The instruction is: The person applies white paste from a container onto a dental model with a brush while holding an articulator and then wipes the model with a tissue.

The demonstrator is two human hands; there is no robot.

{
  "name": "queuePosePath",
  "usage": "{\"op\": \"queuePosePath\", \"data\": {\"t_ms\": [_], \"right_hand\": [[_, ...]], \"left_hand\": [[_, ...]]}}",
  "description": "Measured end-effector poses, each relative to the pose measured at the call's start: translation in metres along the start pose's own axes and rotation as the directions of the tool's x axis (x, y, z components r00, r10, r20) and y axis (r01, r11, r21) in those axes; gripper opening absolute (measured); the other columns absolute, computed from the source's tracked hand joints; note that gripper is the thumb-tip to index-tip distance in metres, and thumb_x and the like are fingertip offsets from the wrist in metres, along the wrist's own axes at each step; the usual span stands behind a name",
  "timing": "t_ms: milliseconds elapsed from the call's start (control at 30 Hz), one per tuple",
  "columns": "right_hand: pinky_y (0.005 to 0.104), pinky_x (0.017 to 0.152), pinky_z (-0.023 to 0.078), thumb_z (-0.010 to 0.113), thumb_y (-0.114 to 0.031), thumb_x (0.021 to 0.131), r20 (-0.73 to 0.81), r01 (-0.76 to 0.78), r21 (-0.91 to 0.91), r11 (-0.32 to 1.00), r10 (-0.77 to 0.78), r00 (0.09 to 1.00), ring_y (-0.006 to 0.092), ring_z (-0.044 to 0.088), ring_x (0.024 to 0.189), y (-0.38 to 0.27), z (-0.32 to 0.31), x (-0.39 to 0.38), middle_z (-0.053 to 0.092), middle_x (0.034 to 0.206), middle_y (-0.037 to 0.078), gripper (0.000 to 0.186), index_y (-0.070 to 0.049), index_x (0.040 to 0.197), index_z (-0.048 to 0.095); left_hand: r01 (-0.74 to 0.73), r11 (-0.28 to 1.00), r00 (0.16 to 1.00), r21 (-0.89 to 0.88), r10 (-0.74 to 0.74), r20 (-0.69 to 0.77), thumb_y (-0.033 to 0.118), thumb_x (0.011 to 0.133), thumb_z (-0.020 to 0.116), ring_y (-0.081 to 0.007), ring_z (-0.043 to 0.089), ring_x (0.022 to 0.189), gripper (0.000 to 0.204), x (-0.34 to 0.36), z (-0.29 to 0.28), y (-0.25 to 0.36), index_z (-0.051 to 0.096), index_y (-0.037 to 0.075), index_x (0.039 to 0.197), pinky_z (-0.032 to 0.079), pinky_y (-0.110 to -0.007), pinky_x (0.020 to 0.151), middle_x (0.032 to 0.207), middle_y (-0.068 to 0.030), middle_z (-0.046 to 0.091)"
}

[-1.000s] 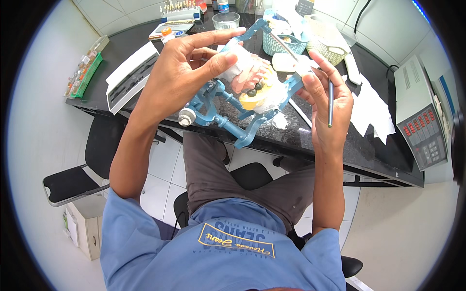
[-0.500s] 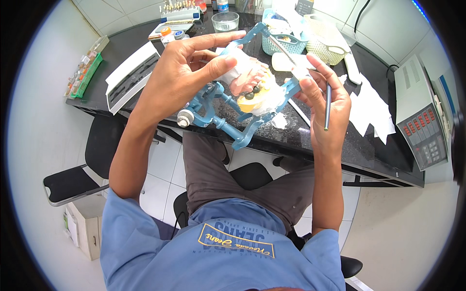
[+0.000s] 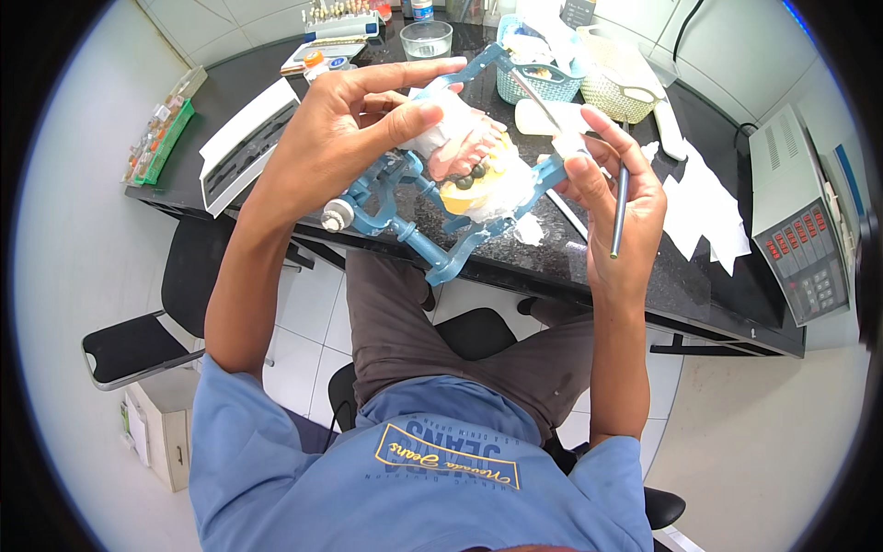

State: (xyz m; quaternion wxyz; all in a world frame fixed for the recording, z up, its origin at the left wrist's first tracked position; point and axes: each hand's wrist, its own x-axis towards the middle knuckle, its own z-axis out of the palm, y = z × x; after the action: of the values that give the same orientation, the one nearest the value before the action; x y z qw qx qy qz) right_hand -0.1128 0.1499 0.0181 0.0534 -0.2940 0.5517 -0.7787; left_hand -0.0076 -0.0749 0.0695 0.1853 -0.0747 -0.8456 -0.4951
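Left hand (image 3: 354, 138) is gripping the blue dental articulator (image 3: 432, 198) above the black desk (image 3: 644, 276), thumb and fingers pressing its white upper cast; right hand (image 3: 612, 198) is steadying its frame, fingers pinching a slim grey tool (image 3: 619, 210)

Well to the right of our right hand (image 3: 612, 198) we see a grey machine (image 3: 798, 216) at the black counter's end, its sloped front bearing a dark panel (image 3: 809, 262) with red lit keys and a blue strip label (image 3: 851, 179) along its top (lettering too small to tell). Left of our left hand (image 3: 345, 138) lies a white boxy device (image 3: 244, 143) with a dark face, and farther left a green tray (image 3: 158, 138) of small labelled bottles. Below our left forearm, on the floor, stands a pale carton (image 3: 156, 432).
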Motion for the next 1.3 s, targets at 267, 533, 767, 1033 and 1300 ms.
{"op": "queuePosePath", "data": {"t_ms": [267, 533, 767, 1033, 1300], "right_hand": [[0.0258, 0.078, 0.057, 0.076, -0.006, 0.081, 0.014, -0.018, -0.063, 0.998, 0.019, 1.0, 0.0141, 0.066, 0.087, 0.008, -0.012, -0.002, 0.064, 0.098, 0.011, 0.048, 0.005, 0.124, 0.057], [0.026, 0.08, 0.054, 0.08, -0.007, 0.076, 0.236, -0.036, -0.357, 0.933, 0.128, 0.963, 0.0128, 0.064, 0.088, 0.018, -0.018, -0.004, 0.067, 0.1, 0.01, 0.051, -0.001, 0.122, 0.062], [0.0279, 0.078, 0.052, 0.08, -0.01, 0.072, 0.278, 0.106, -0.551, 0.828, 0.062, 0.959, 0.0148, 0.066, 0.083, 0.026, -0.015, -0.005, 0.07, 0.096, 0.011, 0.051, -0.003, 0.12, 0.064], [0.0374, 0.078, 0.049, 0.078, -0.015, 0.072, 0.452, 0.369, -0.738, 0.565, 0.007, 0.892, 0.0257, 0.062, 0.085, 0.029, -0.009, 0.009, 0.069, 0.093, 0.011, 0.054, -0.007, 0.123, 0.062], [0.0398, 0.08, 0.046, 0.076, -0.014, 0.074, 0.521, 0.415, -0.77, 0.485, 0.104, 0.847, 0.0288, 0.059, 0.085, 0.026, -0.007, 0.008, 0.069, 0.094, 0.011, 0.052, -0.005, 0.123, 0.061]], "left_hand": [[-0.086, 0.995, 0.97, -0.049, 0.072, -0.234, 0.021, 0.093, 0.064, -0.0128, 0.063, 0.096, 0.042, 0.001, -0.003, -0.017, 0.057, 0.002, 0.13, 0.05, -0.025, 0.085, 0.117, -0.0109, 0.062], [-0.146, 0.917, 0.833, -0.371, -0.088, -0.546, 0.02, 0.1, 0.052, -0.0138, 0.061, 0.103, 0.045, -0.013, 0.002, -0.044, 0.043, -0.006, 0.136, 0.051, -0.028, 0.085, 0.119, -0.0115, 0.06], [-0.263, 0.815, 0.73, -0.517, -0.182, -0.659, 0.023, 0.101, 0.049, -0.0195, 0.062, 0.106, 0.046, -0.027, 0.016, -0.062, 0.038, -0.005, 0.137, 0.052, -0.034, 0.089, 0.119, -0.0136, 0.06], [-0.458, 0.776, 0.62, -0.434, -0.071, -0.781, 0.023, 0.101, 0.048, -0.0262, 0.058, 0.113, 0.051, -0.032, 0.031, -0.063, 0.029, -0.006, 0.14, 0.051, -0.04, 0.094, 0.13, -0.0183, 0.052], [-0.45, 0.709, 0.636, -0.544, -0.173, -0.752, 0.02, 0.102, 0.045, -0.0244, 0.054, 0.12, 0.044, -0.038, 0.038, -0.073, 0.029, 0.005, 0.141, 0.043, -0.042, 0.102, 0.135, -0.0139, 0.049]]}}
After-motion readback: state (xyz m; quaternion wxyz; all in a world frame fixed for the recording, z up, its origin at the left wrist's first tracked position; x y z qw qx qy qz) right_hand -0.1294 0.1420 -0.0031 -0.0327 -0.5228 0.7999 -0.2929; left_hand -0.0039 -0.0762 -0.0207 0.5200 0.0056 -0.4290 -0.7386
